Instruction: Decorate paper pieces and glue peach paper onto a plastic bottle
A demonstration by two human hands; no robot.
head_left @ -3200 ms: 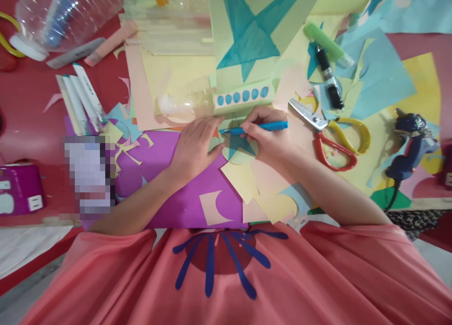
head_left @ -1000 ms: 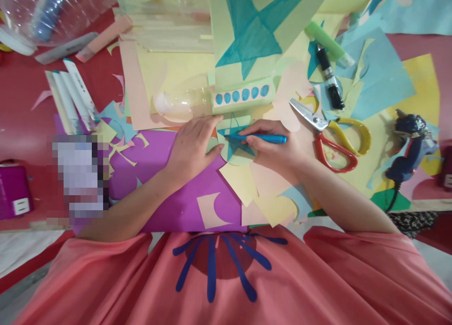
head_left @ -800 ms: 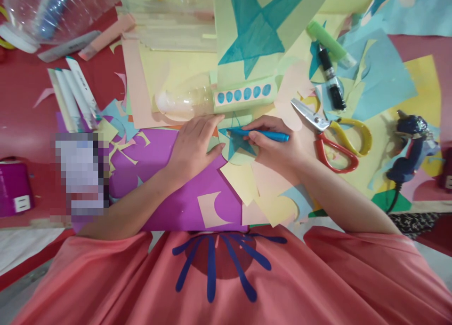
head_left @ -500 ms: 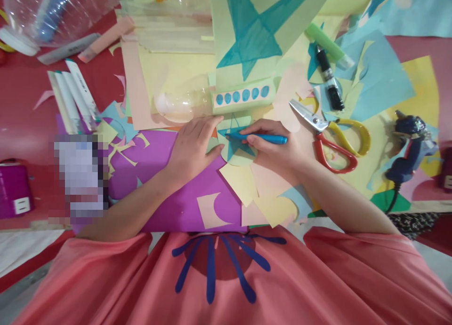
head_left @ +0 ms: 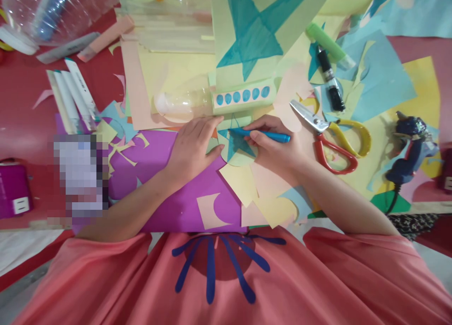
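My right hand (head_left: 273, 139) pinches a blue marker (head_left: 270, 135), its tip on a star drawing (head_left: 240, 145) on a pale green piece of paper. The star's lower points and middle are coloured blue, while its top point (head_left: 234, 122) shows only an outline. My left hand (head_left: 196, 139) lies flat with fingers stretched out and thumb apart, its fingertips at the paper's left edge. Just above both hands rests a clear plastic bottle (head_left: 183, 104) wrapped in a green band with a row of blue dots (head_left: 243, 96). A larger paper with a blue star (head_left: 257, 28) lies beyond it.
Scissors (head_left: 328, 137) with red and yellow handles lie right of my right hand. Farther right are a black marker (head_left: 330, 78), a green marker (head_left: 330, 45) and a dark corded tool (head_left: 406, 148). White markers (head_left: 76, 94), purple paper (head_left: 151, 193) and scraps spread at left.
The blue marker's tip has shifted slightly right and up along the star, with the marker's back end tipping a little outward. My left hand stays in place.
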